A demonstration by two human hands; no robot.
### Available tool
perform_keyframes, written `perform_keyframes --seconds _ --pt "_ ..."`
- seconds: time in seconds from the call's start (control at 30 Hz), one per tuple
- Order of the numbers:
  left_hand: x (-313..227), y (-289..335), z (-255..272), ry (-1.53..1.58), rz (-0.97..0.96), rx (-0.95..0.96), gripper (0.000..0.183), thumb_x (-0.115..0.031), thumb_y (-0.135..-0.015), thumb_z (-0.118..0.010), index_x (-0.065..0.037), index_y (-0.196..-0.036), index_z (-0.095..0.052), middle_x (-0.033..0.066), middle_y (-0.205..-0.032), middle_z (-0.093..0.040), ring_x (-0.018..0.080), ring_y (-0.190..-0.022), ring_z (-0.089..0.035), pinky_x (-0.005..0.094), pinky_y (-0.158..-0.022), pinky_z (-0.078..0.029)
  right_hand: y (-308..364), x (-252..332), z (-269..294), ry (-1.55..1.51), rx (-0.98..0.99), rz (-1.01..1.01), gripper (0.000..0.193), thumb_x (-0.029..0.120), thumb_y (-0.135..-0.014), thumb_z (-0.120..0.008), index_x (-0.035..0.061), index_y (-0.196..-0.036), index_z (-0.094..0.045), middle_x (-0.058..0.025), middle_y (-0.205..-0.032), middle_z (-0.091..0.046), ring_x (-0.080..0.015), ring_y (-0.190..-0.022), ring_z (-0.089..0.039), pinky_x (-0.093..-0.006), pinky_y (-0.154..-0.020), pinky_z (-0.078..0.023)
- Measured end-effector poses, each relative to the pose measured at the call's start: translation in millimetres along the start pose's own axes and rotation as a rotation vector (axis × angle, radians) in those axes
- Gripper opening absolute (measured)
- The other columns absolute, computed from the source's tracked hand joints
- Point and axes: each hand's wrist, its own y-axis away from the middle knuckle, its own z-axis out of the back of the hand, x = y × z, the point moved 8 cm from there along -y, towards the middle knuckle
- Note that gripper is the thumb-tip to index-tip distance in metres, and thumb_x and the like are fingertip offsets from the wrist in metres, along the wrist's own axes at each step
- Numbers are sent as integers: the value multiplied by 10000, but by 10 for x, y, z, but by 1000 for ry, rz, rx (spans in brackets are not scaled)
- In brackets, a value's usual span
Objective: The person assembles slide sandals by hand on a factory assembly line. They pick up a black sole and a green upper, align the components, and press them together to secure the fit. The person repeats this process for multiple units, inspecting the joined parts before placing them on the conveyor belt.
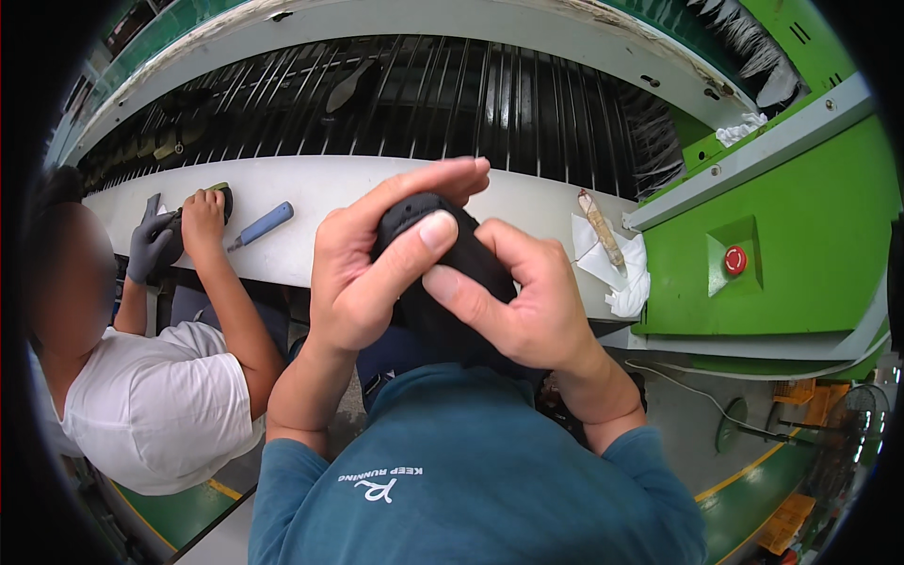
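Observation:
In front of my chest I hold a black shoe (443, 292) with both hands, above the near edge of the white ledge. My left hand (377, 245) grips its far end from the left, thumb pressed on the top and fingers stretched over the far side. From the right, my right hand (527, 292) wraps round it, its thumb lying on the upper surface near the left thumb. Small dark holes show near the far end. My hands cover much of the shoe, and its near end lies in shadow against my body.
A white ledge (301, 174) runs along a roller conveyor (452, 104) carrying a dark shoe (353, 89). A blue-handled tool (264, 224) lies left, near a co-worker (160, 395) handling a shoe. At right are a tape-wrapped stick (603, 231), white paper (629, 282) and a red button (734, 261) on a green panel.

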Motion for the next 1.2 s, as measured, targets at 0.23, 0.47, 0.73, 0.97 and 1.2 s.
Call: perform_keyframes --seconds 0.23,0.47,0.73,0.97,1.2 --pt "627 -299 35 440 -27 204 942 -678 -1160 -126 66 -1526 -574 156 -1224 -763 223 -1186 -706 356 -1061 -549 -319 -193 82 -47 -97 11 463 402 -972 -864 -45 -986 -744 -93 -785 -752 -116 -722 -714 -312 -639 -559" --pt "827 -494 6 382 -20 -20 700 -477 -1223 -220 48 -1362 -663 127 -1207 -747 193 -1116 -708 316 -1027 -552 -621 -397 316 -18 -107 -64 493 454 -992 -842 -26 -916 -758 -38 -772 -745 -71 -708 -682 -260 -629 -554" --pt "888 -628 52 257 -21 -101 665 -484 -1224 -253 24 -1280 -678 89 -1146 -741 152 -1056 -696 277 -956 -548 -758 -490 401 -23 -81 -97 482 460 -1009 -827 -16 -960 -765 -10 -785 -732 -62 -724 -666 -250 -634 -541" --pt "916 -660 70 215 -18 -86 678 -484 -1223 -246 23 -1257 -695 88 -1125 -745 159 -1038 -699 290 -942 -555 -822 -538 419 -9 -50 -54 451 416 -983 -869 -21 -981 -759 -19 -821 -744 -67 -738 -673 -261 -646 -550" --pt "752 -583 39 36 -109 -73 570 -487 -1185 -429 22 -1243 -679 82 -1121 -714 149 -1051 -664 286 -929 -528 -789 -540 429 6 -31 -40 422 378 -973 -884 -21 -988 -746 -32 -846 -753 -74 -769 -683 -272 -662 -564"
